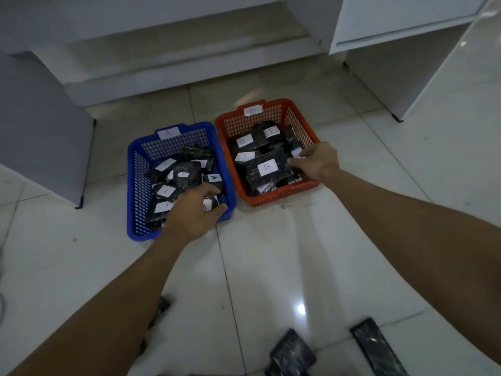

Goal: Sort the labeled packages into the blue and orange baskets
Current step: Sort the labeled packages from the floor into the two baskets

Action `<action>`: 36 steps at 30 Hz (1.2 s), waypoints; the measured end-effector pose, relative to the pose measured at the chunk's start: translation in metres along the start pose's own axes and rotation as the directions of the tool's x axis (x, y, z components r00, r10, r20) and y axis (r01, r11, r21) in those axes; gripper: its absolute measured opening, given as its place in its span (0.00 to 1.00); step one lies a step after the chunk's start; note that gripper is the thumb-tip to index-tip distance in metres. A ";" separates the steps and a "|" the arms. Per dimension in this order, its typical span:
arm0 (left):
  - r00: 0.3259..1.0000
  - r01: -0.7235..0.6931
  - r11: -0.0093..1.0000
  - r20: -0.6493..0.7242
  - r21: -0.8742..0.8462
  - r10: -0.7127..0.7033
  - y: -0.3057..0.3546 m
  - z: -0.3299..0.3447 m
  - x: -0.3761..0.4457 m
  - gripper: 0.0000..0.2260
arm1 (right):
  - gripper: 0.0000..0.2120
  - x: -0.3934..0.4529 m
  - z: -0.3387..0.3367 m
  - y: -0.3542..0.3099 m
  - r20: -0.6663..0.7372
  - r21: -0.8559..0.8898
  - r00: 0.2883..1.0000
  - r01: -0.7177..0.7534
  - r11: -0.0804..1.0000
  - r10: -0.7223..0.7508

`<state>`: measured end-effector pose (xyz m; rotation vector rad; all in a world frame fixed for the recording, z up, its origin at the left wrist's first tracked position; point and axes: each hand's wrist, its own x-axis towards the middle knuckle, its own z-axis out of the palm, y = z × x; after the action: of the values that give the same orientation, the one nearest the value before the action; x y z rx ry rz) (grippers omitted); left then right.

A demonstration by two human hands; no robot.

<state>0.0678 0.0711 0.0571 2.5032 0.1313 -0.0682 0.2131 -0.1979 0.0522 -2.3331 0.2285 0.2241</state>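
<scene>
A blue basket (135, 164) tagged A and an orange basket (301, 126) tagged B stand side by side on the tiled floor, each holding several black packages with white labels. My left hand (193, 210) reaches over the blue basket's near right corner, fingers curled round a black package with an A label (210, 204). My right hand (317, 160) is at the orange basket's right side, fingertips on the right edge of a large black package marked B (267, 169) that lies on top of the pile.
More black packages lie on the floor near me: one (291, 354), another (378, 346) at the bottom right, and a dark one (160, 308) behind my left forearm. White cabinets stand behind the baskets and to both sides.
</scene>
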 end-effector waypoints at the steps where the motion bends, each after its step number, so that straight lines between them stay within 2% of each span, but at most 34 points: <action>1: 1.000 -0.002 1.000 -0.004 -0.015 0.002 0.008 -0.002 -0.007 0.16 | 0.19 -0.011 -0.009 0.001 -0.018 0.010 1.000 0.013 1.000 -0.012; 5: 0.999 0.040 0.997 0.026 -0.064 -0.038 0.039 -0.001 -0.048 0.17 | 0.14 -0.065 -0.050 0.021 -0.008 0.018 1.000 -0.010 1.000 0.010; 7: 0.994 0.083 0.994 0.070 -0.067 -0.078 0.052 0.009 -0.077 0.19 | 0.16 -0.098 -0.064 0.043 0.003 -0.003 0.999 -0.041 0.999 0.041; 12: 0.957 0.183 0.981 0.238 -0.057 -0.165 0.073 0.064 -0.169 0.23 | 0.17 -0.201 -0.073 0.129 0.093 -0.075 0.979 -0.172 0.982 0.179; 17: 0.877 0.212 0.977 0.440 -0.001 -0.190 0.067 0.130 -0.235 0.32 | 0.16 -0.285 -0.059 0.212 0.183 -0.162 0.924 -0.308 0.937 0.336; 20: 0.872 0.198 0.979 0.447 0.047 -0.198 0.065 0.152 -0.241 0.33 | 0.19 -0.305 -0.043 0.229 0.178 -0.243 0.917 -0.311 0.919 0.358; 24: 0.902 0.176 0.982 0.389 0.066 -0.188 0.059 0.168 -0.243 0.32 | 0.21 -0.313 -0.031 0.238 0.162 -0.326 0.933 -0.257 0.910 0.322; 29: 0.921 0.112 0.988 0.362 0.110 -0.145 0.053 0.175 -0.236 0.27 | 0.19 -0.305 -0.022 0.242 0.168 -0.318 0.927 -0.272 0.908 0.336; 31: 0.933 0.177 0.984 0.318 0.001 -0.168 0.054 0.174 -0.236 0.23 | 0.18 -0.301 -0.020 0.237 0.148 -0.227 0.925 -0.313 0.922 0.351; 33: 0.930 0.318 0.921 0.265 -0.224 -0.256 0.057 0.169 -0.234 0.15 | 0.15 -0.296 -0.018 0.222 0.126 -0.028 0.910 -0.396 0.918 0.396; 35: 0.893 0.446 0.777 0.277 -0.445 -0.354 0.060 0.158 -0.225 0.06 | 0.12 -0.287 -0.015 0.204 0.185 0.253 0.886 -0.461 0.851 0.425; 36: 0.857 0.516 0.665 0.317 -0.540 -0.407 0.061 0.150 -0.219 0.08 | 0.10 -0.284 -0.013 0.194 0.258 0.391 0.870 -0.491 0.778 0.419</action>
<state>-0.1462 -0.0845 -0.0102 1.7420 0.6253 -0.3894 -0.1056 -0.3141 -0.0067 -1.7567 0.6991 0.5352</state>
